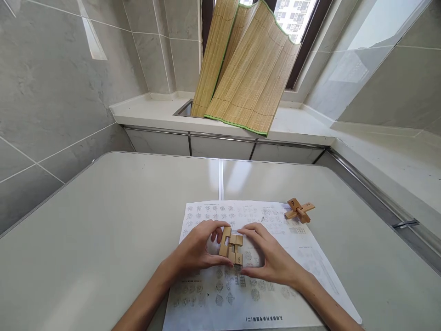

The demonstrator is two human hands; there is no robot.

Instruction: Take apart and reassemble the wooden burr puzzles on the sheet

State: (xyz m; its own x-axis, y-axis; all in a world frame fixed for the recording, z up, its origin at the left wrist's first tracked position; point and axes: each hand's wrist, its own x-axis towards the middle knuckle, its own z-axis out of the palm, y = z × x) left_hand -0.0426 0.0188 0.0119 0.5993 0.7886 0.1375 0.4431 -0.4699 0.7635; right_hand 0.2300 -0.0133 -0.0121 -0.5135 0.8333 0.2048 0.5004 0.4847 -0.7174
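Small wooden puzzle pieces (pixel 231 247), notched and fitted side by side, lie over the printed sheet (pixel 282 299) between both hands. My left hand (pixel 206 246) grips their left side, thumb at the lower edge and index finger at the top. My right hand (pixel 270 255) is curved around the right side, thumb and index finger apart, fingertips close to the pieces' right edge; nothing shows between them. Another wooden assembly of crossed pieces (pixel 299 210) rests at the sheet's upper right corner.
The sheet lies on a pale table (pixel 103 230) with a seam down its middle. Beyond the table's far edge are a white ledge (pixel 148 110) and a bamboo mat (pixel 251 73) leaning by the window. Tiled walls stand on both sides.
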